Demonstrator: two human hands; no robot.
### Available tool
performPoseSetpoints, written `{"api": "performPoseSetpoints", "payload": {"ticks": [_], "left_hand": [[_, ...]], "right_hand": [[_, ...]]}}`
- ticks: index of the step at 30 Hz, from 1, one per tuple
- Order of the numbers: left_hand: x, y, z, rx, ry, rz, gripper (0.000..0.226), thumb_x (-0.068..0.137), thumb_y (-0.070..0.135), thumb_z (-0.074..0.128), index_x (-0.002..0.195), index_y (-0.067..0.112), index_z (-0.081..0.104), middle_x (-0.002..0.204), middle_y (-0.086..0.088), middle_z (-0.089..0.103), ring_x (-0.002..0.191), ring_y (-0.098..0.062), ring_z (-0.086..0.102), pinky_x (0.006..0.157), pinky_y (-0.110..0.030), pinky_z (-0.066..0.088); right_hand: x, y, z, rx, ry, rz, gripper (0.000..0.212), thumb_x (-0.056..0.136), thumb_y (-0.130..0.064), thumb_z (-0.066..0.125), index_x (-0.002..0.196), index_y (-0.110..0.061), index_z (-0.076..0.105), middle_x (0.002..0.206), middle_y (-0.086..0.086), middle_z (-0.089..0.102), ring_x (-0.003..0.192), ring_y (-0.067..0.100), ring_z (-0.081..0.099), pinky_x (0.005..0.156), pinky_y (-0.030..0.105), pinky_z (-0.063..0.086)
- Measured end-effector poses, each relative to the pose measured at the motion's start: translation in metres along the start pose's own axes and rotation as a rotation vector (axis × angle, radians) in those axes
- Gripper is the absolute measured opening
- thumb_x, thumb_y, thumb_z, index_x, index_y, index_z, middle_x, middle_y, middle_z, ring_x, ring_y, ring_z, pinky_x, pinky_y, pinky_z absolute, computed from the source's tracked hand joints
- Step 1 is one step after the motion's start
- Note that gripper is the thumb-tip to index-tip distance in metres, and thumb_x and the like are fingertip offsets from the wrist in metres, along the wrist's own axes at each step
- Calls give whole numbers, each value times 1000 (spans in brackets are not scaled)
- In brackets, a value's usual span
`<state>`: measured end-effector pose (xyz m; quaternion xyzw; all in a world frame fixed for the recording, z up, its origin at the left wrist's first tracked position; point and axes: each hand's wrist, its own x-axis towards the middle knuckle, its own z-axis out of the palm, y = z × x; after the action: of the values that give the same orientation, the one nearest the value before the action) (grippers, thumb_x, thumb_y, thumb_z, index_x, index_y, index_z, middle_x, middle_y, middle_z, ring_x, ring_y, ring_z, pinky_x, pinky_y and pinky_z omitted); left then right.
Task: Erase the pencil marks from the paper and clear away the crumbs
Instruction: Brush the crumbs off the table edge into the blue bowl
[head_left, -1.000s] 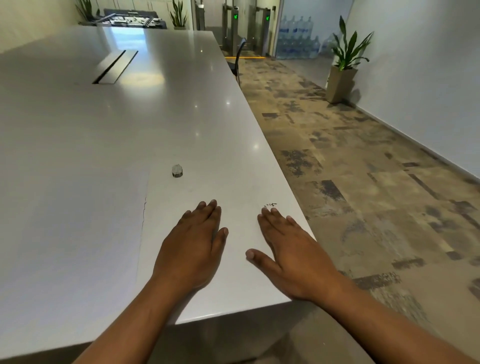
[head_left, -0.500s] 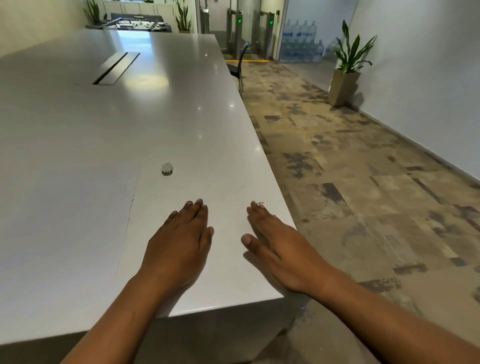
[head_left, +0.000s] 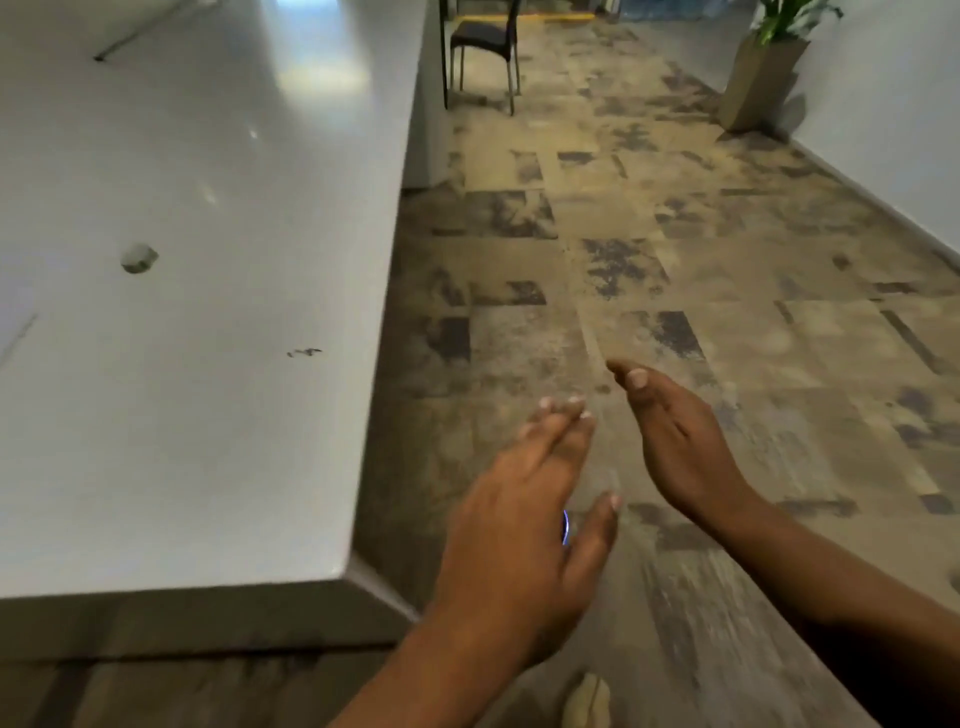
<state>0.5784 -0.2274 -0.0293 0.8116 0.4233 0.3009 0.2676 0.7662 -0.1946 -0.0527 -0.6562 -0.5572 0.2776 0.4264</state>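
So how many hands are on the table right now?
0. The left hand and right hand are both off the table, held open over the floor to its right. The eraser and some crumbs remain on it.

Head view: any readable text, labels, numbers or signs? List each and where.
None readable.
Dark specks on the table: crumbs or smudges, not letters.
Eraser: no visible print, blurred.
Planter and chair: no labels visible.
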Motion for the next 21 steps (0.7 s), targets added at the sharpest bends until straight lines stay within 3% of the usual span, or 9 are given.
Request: {"api": "performPoseSetpoints", "payload": {"ticks": [2, 6, 10, 14, 18, 21], "left_hand": [[6, -15, 48, -46, -141, -107, 66, 93, 59, 37, 152, 29, 36, 158, 16, 31, 145, 5, 16, 114, -22, 25], [11, -88, 143, -144, -324, -496, 57, 96, 39, 58, 148, 19, 44, 154, 4, 41, 140, -12, 37, 112, -27, 33], [0, -181, 226, -104, -412, -769, 42, 93, 34, 62, 130, 15, 62, 129, -1, 61, 117, -22, 59, 94, -30, 46], [-12, -267, 288, -107, -406, -941, 25, 92, 23, 63, 115, 14, 68, 112, -5, 69, 104, -24, 65, 78, -27, 46], [-26, -350, 354, -109, -336, -1113, 40, 94, 25, 63, 129, 4, 58, 126, -13, 63, 116, -32, 60, 92, -33, 48], [-35, -396, 403, -127, -294, -1212, 38, 93, 26, 65, 116, -4, 60, 119, -23, 65, 111, -38, 61, 89, -38, 48]], "right_hand": [[1, 43, -8, 33, 24, 167, 60, 96, -54, 38, 124, -7, 63, 121, 9, 68, 118, 23, 60, 99, 36, 49], [-2, 139, 2, -104, -2, 391, 45, 98, -41, 52, 128, -9, 63, 120, 5, 68, 114, 17, 62, 92, 28, 43], [-8, 235, 40, -197, -166, 574, 46, 96, -36, 60, 131, -7, 60, 128, 10, 66, 117, 22, 62, 98, 32, 46], [-14, 330, 87, -157, -174, 737, 50, 96, -41, 57, 132, -6, 59, 132, 9, 63, 119, 26, 59, 97, 35, 46], [-27, 423, 138, -81, -152, 867, 50, 96, -35, 60, 135, -4, 56, 131, 13, 62, 116, 28, 59, 95, 36, 48], [-37, 480, 172, -19, -125, 970, 41, 95, -28, 63, 128, -4, 60, 116, 12, 66, 99, 25, 62, 83, 33, 49]]}}
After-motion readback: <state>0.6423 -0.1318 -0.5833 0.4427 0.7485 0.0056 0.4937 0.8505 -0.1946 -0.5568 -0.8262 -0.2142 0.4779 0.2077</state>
